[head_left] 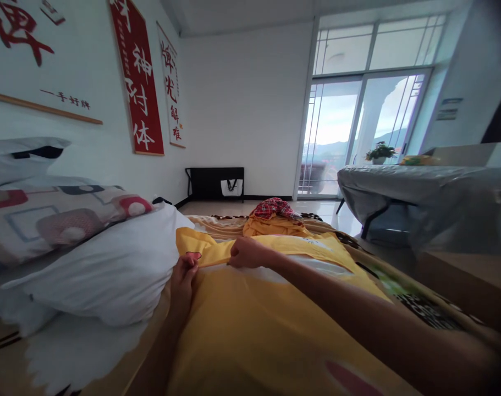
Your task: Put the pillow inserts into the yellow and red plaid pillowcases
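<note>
A yellow pillowcase (234, 324) lies before me on the bed, with a white pillow (316, 265) showing through the slit across its far part. My left hand (185, 272) pinches the slit's edge at the left side, near a small pink print. Farther right along the same edge, my right hand (250, 253) is closed on the fabric, the forearm stretched across the pillowcase from the right. Pink and white printed patterns show on the yellow cloth. The fingertips of both hands are partly hidden by the folds.
White pillows (110, 269) and a patterned pillow (77, 220) are piled at the left. Crumpled yellow cloth and a red plaid cloth (275, 208) lie beyond. At right stand a plastic-covered table (390, 179) with a potted plant (380, 152) and a cardboard box (464, 283).
</note>
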Available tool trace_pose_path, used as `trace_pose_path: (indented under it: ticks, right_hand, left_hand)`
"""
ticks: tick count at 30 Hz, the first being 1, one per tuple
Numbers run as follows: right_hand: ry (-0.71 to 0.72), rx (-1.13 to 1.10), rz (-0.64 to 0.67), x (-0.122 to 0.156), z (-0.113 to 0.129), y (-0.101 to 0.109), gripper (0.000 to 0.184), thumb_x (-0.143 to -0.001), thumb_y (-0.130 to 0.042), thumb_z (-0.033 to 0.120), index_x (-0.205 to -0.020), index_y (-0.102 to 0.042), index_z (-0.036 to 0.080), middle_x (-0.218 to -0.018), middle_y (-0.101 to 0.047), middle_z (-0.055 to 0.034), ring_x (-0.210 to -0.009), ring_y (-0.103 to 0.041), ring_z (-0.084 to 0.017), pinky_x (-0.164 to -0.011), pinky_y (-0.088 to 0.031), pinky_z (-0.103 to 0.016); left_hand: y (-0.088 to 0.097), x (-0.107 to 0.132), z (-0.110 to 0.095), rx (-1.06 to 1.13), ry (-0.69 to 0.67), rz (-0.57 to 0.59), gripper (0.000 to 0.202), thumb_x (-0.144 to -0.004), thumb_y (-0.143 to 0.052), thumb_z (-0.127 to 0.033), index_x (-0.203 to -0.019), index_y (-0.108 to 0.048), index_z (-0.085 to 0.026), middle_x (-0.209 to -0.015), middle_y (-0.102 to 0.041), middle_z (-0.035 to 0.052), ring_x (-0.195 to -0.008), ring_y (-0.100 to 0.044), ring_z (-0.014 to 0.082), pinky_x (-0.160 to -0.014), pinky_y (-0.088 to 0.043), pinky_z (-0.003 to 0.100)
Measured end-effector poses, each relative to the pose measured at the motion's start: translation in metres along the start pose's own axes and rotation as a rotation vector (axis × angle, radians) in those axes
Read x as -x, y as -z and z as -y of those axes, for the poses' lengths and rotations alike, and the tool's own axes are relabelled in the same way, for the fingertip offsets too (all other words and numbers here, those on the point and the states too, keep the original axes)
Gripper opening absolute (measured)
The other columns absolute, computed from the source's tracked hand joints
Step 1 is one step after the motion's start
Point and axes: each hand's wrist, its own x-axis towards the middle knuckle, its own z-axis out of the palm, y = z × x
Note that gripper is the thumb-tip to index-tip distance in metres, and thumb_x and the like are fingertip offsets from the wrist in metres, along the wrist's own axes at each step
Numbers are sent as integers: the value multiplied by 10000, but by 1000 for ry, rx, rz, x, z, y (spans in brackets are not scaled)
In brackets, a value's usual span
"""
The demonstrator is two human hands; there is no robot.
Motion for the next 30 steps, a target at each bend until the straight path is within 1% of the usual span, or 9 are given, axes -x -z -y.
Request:
trace_pose_path:
  ticks: [3,8,10,13,17,20,22,24,30]
  right_hand:
    - [-11,-44,-28,6,-7,-4,149,-724,-591,175,-678,-722,120,-552,-531,17,-579,-391,-86,-529,-268,-214]
    - [-85,-127,-21,15,-19,-9,146,-716,-574,153,-622,-682,124,-470,-399,53,-520,-366,-74,-504,-265,-209]
    - [-104,-168,-14,19,-26,-10,147,-712,-557,147,-609,-662,130,-465,-386,59,-505,-362,-70,-490,-261,-205]
    - [-122,-300,-3,25,-40,-11,136,-704,-542,155,-597,-625,139,-472,-389,66,-489,-346,-65,-464,-242,-202]
    - [-134,-439,-59,33,-59,-10,124,-685,-549,165,-574,-598,140,-476,-364,75,-480,-314,-59,-458,-223,-202]
    - [-118,-441,-109,39,-70,-10,120,-682,-558,162,-595,-635,133,-485,-411,66,-496,-338,-64,-474,-244,-202]
    - [-76,-401,-131,43,-75,-11,127,-681,-557,146,-606,-657,127,-497,-454,57,-516,-368,-68,-494,-261,-203]
    - [-65,-350,-143,47,-78,-14,138,-688,-552,135,-605,-661,120,-506,-465,54,-529,-379,-69,-508,-263,-205]
    - [-109,-310,-86,53,-89,-24,160,-719,-526,131,-578,-602,117,-485,-375,67,-529,-349,-65,-506,-243,-206]
  left_hand:
    - [0,-2,1,-3,10,8,154,-742,-569,-273,-757,-430,-209,-907,-594,14,-1080,-552,209,-963,-378,331]
    - [2,-7,1,-27,22,0,169,-732,-579,-286,-753,-430,-212,-895,-608,13,-1068,-562,217,-961,-389,340]
    - [3,-7,1,-35,28,2,155,-743,-571,-282,-761,-435,-212,-919,-620,18,-1074,-564,220,-972,-387,351]
    - [5,-6,1,-49,45,4,156,-756,-567,-289,-763,-431,-212,-951,-630,21,-1077,-566,216,-987,-377,353]
    - [5,-6,1,-92,41,16,160,-765,-567,-303,-762,-434,-214,-966,-629,18,-1100,-551,215,-993,-362,344]
    - [2,-6,-2,-133,35,8,156,-750,-565,-311,-752,-443,-215,-970,-634,31,-1101,-550,233,-979,-377,354]
    - [0,-7,-4,-160,37,-1,150,-743,-564,-315,-753,-453,-215,-993,-642,38,-1099,-554,238,-975,-385,355]
    - [0,-7,-4,-171,38,-4,154,-738,-569,-321,-755,-458,-215,-997,-649,36,-1094,-558,238,-979,-384,353]
    - [9,-12,9,-111,92,-27,216,-672,-611,-338,-720,-439,-217,-914,-658,24,-1078,-574,257,-938,-400,347]
